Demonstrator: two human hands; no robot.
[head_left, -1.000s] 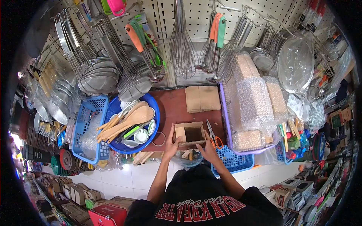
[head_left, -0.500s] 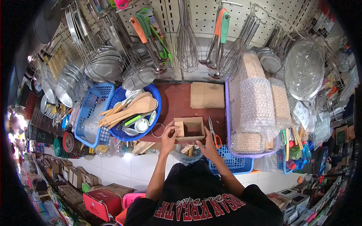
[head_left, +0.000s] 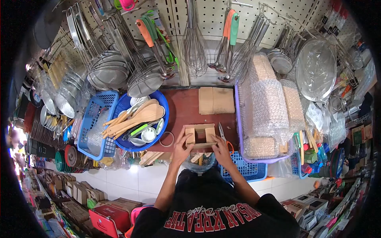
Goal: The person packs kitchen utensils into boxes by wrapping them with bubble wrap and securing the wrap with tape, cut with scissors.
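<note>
A small brown cardboard box point(head_left: 201, 145) stands at the front edge of the red-brown table, its top open and short flaps at its left and right sides. My left hand point(head_left: 182, 148) grips the left side, fingers at the flap there. On the opposite side, my right hand point(head_left: 220, 150) holds the right wall and flap. Just right of the box lies a pair of scissors point(head_left: 222, 133) with orange handles, close to my right hand. A thin pale ring point(head_left: 172, 143), perhaps a tape roll, rests to the left of my left hand.
Flat folded cardboard point(head_left: 216, 100) lies at the back of the table. A blue basin point(head_left: 165, 104) of wooden spoons and utensils stands left, beside a blue basket point(head_left: 84, 133). At right, a purple basket point(head_left: 238, 119) holds bubble-wrapped packages point(head_left: 270, 107). Whisks point(head_left: 194, 51) and ladles hang above.
My right hand has moved up and closed its fingers on the box's right side, where a flap now shows. The left hand has shifted slightly right along its side.
</note>
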